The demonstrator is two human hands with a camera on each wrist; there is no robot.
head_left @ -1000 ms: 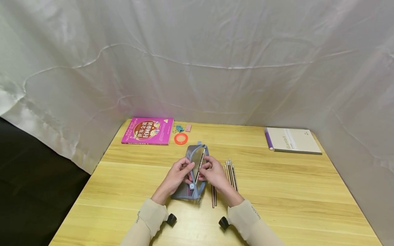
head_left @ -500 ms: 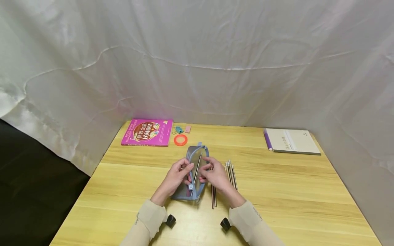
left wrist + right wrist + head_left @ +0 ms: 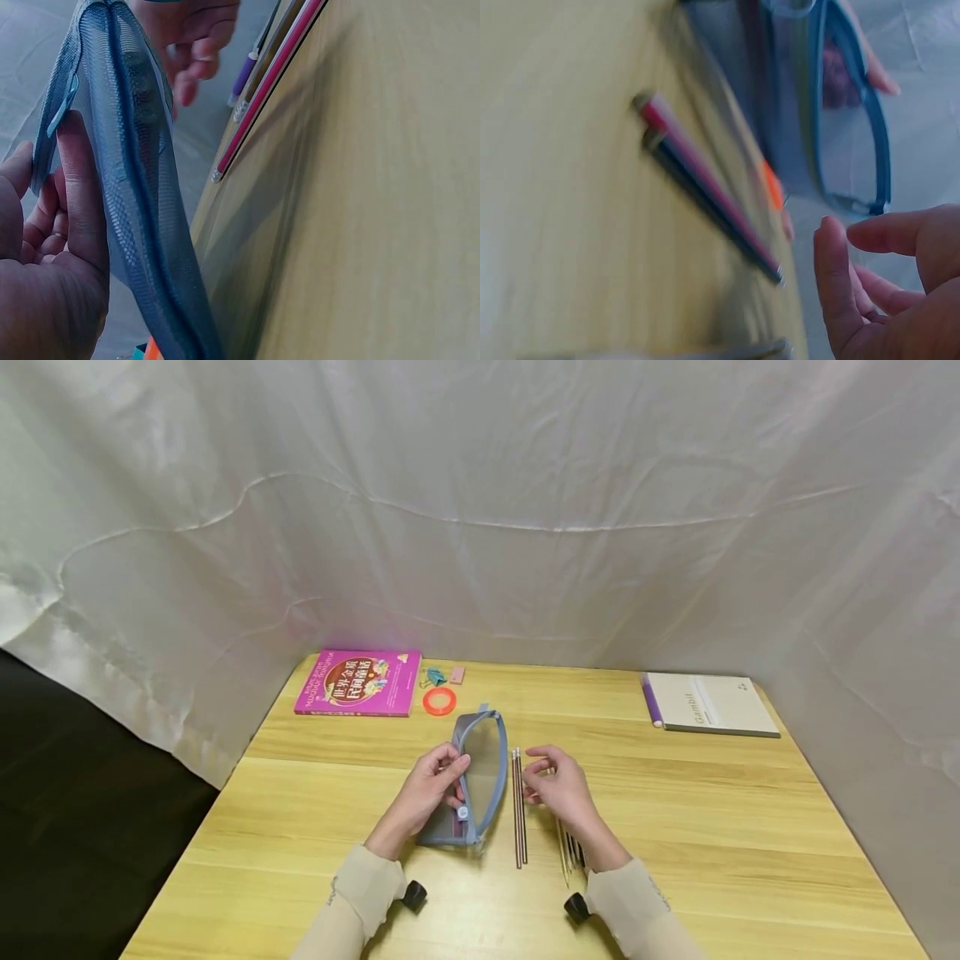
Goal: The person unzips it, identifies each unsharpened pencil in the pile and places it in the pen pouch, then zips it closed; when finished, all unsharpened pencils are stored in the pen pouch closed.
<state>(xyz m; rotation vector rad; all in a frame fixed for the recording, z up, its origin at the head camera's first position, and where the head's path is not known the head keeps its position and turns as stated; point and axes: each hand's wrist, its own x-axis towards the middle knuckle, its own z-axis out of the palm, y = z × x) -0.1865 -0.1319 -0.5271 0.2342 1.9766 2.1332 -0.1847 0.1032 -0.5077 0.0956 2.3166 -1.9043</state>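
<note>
A blue-grey mesh pencil case stands with its zipped mouth spread wide in the head view. My left hand pinches its left edge between thumb and fingers, also seen in the left wrist view. Just right of the case lie two dark striped pencils. My right hand hovers beside them, above a second bunch of pencils that it partly hides. Thumb and fingers of the right hand are bent loosely with nothing between them. Something pinkish shows faintly through the mesh.
Behind the case sit a red tape roll, a teal clip and a pink eraser. A magenta book lies back left. At back right are a Gambit notebook and a purple stick.
The pencil that leaned in the case's mouth has dropped out of sight inside. My right hand has let go and moved right, over the pencil bunch. The left hand stays at the case.
</note>
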